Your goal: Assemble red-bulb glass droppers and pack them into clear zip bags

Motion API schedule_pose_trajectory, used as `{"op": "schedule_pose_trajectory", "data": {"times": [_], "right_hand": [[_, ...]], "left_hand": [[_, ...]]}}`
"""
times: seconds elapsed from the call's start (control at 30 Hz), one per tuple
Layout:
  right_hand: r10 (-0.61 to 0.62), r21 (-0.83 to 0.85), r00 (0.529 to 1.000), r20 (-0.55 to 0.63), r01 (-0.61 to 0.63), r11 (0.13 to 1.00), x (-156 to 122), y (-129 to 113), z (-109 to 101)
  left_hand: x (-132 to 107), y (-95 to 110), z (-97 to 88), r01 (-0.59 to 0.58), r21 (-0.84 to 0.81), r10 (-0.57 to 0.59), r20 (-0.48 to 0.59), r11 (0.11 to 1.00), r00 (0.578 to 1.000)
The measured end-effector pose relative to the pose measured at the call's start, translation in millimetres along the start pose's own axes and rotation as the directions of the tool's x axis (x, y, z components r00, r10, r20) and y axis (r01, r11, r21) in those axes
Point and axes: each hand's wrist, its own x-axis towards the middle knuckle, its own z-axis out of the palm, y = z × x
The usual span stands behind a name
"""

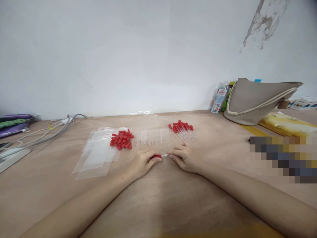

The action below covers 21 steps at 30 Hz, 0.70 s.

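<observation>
Bulb [158,156], red, probably soft and grippy, pinched in the left hand's [143,162] closed fingers; clear tube [164,155], probably light, slippery, breakable, pinched by the right hand [185,159], best gripped near the bulb. Both between the hands, low over table [148,201].

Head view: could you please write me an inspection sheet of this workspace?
Surface: brown tabletop, with lighter and darker patches near the front.
Job's things: pile of red bulbs overlapping clear plastic bags; row of clear tubes; red-topped droppers right of it.
Clutter: purple-and-green packages far left; rope-trimmed bag and yellow packet right.
Grip: left hand holds one bulb; right hand holds one tube against it; seating unclear.
Cables: gray cable at left, apart from both hands.
Surroundings: pale wall, damaged patch upper right.
</observation>
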Motion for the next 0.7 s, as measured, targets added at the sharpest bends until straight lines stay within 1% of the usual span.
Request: {"op": "schedule_pose_trajectory", "data": {"times": [0.3,0.4,0.53,0.7], "right_hand": [[0.043,-0.101,0.996,0.079,-0.035,0.994,4,-12,-6],[0.015,-0.116,0.996,0.085,-0.005,0.993,5,-14,-6],[-0.034,-0.088,0.996,0.083,0.041,0.995,4,-13,-5],[-0.049,-0.069,0.995,0.087,0.055,0.996,10,-17,-6]], "left_hand": [[0,-1,0.7,0.017,0.049,-0.019,0.031,0.999,0.999],[0,-1,0.9,0.025,0.058,-0.028,0.036,0.998,0.999],[-1,-1,0.9,0.019,0.045,-0.021,0.042,0.999,0.999],[-1,0,0.7,0.02,0.04,-0.023,0.065,0.999,0.998]]}}
